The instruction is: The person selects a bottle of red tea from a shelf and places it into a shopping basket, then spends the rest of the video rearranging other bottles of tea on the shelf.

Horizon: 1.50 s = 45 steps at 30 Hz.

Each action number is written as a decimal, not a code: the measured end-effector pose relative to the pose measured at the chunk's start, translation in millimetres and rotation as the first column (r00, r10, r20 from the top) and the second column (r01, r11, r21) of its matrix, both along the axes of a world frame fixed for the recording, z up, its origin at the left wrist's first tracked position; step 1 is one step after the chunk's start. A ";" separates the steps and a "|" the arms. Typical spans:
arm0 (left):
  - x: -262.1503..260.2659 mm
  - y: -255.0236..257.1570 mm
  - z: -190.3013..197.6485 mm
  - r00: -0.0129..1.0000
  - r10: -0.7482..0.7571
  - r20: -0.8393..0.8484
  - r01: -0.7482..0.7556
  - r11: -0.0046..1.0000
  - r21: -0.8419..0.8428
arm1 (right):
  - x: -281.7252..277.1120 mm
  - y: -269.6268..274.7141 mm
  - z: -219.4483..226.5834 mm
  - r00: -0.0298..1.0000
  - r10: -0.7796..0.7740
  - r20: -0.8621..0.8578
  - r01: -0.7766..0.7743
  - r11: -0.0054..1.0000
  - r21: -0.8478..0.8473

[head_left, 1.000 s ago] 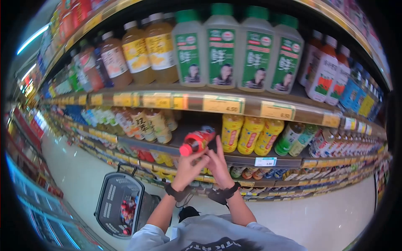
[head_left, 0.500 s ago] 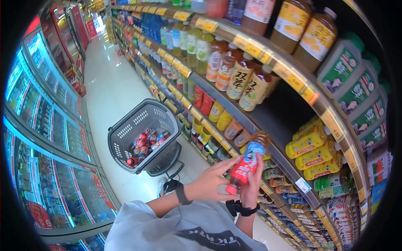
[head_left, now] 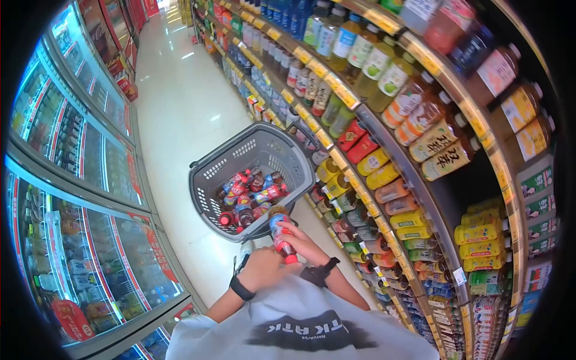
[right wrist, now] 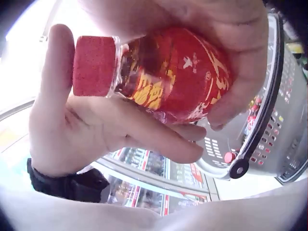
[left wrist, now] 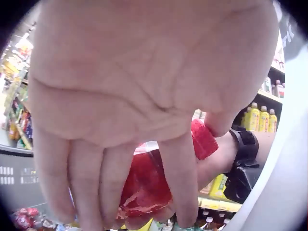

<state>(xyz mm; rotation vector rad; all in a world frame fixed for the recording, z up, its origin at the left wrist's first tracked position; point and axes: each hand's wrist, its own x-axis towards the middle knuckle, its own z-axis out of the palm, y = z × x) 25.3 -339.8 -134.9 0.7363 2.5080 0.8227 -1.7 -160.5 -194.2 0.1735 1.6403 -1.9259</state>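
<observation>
A grey basket (head_left: 298,161) holds bottles (head_left: 243,203); right fingers (right wrist: 236,98) grip a red-capped bottle (right wrist: 180,72).

In the left wrist view, the palm and fingers of the left hand (left wrist: 139,106) cover much of the red-labelled, red-capped plastic bottle (right wrist: 183,72); whether they touch it cannot be told. The right wrist view cuts off the right hand (head_left: 303,243) at the top edge, and that hand hides the bottle's lower end. The grey plastic basket with slotted sides (head_left: 264,135) runs past the right edge there. From the head, the small red-capped bottles (head_left: 245,201) inside overlap, too small to read, and the yellow paper price tags (head_left: 316,67) are illegible. Dark rounding crops the glass-fronted fridge (head_left: 90,150).
</observation>
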 end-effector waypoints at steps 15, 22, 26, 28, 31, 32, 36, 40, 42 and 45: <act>-36.4 -151.1 -112.4 0.943 0.194 0.271 -0.218 0.974 0.060 | -33.1 -149.9 -79.1 0.996 0.052 -0.079 -0.029 0.962 0.271; -68.4 -161.8 -121.0 0.973 0.214 0.086 -0.227 0.952 0.207 | -24.5 -129.9 -85.1 0.941 -0.302 0.153 0.255 0.929 0.267; -85.0 -164.4 -125.2 0.990 0.111 0.089 -0.118 0.989 0.083 | -6.1 -121.9 -77.3 0.939 -0.311 0.150 0.286 0.944 0.167; -99.4 -158.8 -106.2 0.958 -0.077 0.278 0.110 0.988 -0.105 | 9.1 -116.3 -84.0 0.941 -0.293 0.171 0.262 0.948 0.183; -87.9 -147.4 -143.0 0.932 -0.174 0.319 0.132 0.980 0.148 | 25.7 -103.4 -81.1 0.944 -0.239 0.227 0.203 0.964 0.173; -84.5 -142.2 -141.5 0.933 -0.131 0.336 0.075 0.981 0.176 | 31.5 -98.4 -79.4 0.945 -0.229 0.233 0.189 0.965 0.182; -69.2 -131.0 -170.4 0.999 0.004 -0.045 0.001 0.992 0.128 | 58.3 -77.7 -70.6 0.933 -0.254 0.254 0.216 0.962 0.166; -59.8 -101.9 -136.3 0.981 -0.008 0.193 -0.003 0.998 0.056 | 97.7 -36.9 -68.8 0.877 -0.355 0.325 0.352 0.933 0.069; -40.7 -87.0 -157.5 0.990 -0.120 0.074 0.106 0.980 0.169 | 119.9 -12.3 -83.8 0.816 -0.449 0.364 0.505 0.860 -0.071; -4.0 -57.1 -153.3 0.924 -0.304 0.231 0.273 0.949 0.155 | 161.2 20.3 -110.6 0.646 -0.595 0.479 0.744 0.632 -0.219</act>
